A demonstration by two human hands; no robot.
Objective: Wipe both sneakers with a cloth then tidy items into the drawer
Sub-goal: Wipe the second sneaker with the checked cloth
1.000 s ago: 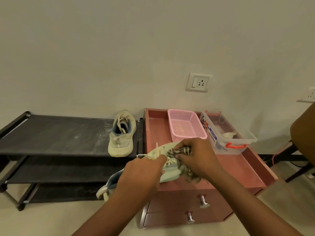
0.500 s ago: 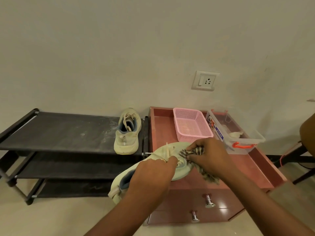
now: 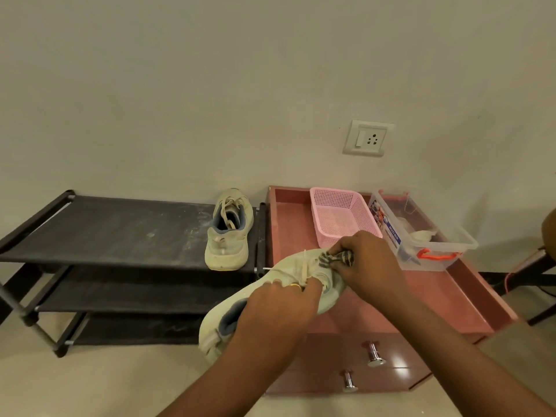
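Left forearm (image 3: 237, 374) and right forearm (image 3: 451, 341) both enter bare from the bottom edge and converge upward. Left hand (image 3: 279, 308): back up, fingers curled down, gripping the sneaker (image 3: 288, 264) at the laces. Right hand (image 3: 368, 263): just beyond and right of the left hand, knuckles up, fingers bunched round the striped cloth (image 3: 341, 257), pressing it onto the sneaker. Fingertips of the two hands nearly meet.
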